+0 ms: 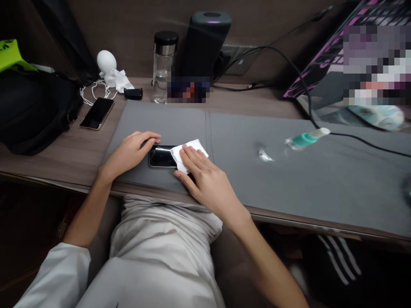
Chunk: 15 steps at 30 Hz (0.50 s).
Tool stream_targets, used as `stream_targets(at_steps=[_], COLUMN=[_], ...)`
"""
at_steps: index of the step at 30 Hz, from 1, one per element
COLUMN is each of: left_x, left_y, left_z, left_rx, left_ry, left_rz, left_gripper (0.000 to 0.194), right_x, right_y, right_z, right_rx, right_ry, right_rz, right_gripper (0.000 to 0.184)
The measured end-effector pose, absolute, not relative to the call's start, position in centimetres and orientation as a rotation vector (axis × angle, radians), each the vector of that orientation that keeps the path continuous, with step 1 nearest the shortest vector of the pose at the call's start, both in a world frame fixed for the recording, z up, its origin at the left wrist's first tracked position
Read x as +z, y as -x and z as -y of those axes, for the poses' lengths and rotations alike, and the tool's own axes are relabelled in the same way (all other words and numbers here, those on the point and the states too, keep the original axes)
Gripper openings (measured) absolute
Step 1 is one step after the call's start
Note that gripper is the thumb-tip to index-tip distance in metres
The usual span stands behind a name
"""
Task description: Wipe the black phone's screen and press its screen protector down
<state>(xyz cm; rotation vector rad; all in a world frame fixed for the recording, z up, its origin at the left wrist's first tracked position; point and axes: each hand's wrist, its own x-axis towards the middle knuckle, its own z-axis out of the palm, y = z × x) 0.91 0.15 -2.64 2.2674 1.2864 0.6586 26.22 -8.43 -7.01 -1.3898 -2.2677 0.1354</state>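
A dark smartphone (160, 157) lies face up on the grey desk mat (231, 179). My right hand (207, 177) presses a folded white tissue (198, 147) against the right part of its screen, fingers laid over the tissue. That end of the phone is covered. At the phone's upper left corner rests my left hand (133, 149), its fingers stretched out and nothing in its palm. To the right on the mat lie a small bottle with teal contents (303, 139) and a small clear, shiny piece (266, 155), both blurred.
Behind the mat stand a glass water bottle (160, 79) and a tall black device (205, 42). A second phone (98, 113) lies left, near a black bag (35, 107) and a white bulb-shaped object (106, 62). A black cable (305, 85) crosses the right side toward a laptop (321, 81).
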Motion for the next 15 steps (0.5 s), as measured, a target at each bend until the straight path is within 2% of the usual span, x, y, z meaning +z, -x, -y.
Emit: stream_targets(at_steps=[8, 15], left_x=[-2.6, -3.0], left_y=[-0.9, -1.2], left_z=[-0.1, -0.1], left_rx=[0.642, 0.658], left_ry=[-2.274, -2.245], left_rz=[-1.311, -1.314], left_gripper=[0.039, 0.04], right_x=[-6.2, -6.7], right_y=[-26.3, -25.7], right_z=[10.0, 8.4], right_rx=[0.056, 0.144], right_ry=[1.335, 1.329], right_rz=[2.346, 2.331], right_gripper=[0.073, 0.071])
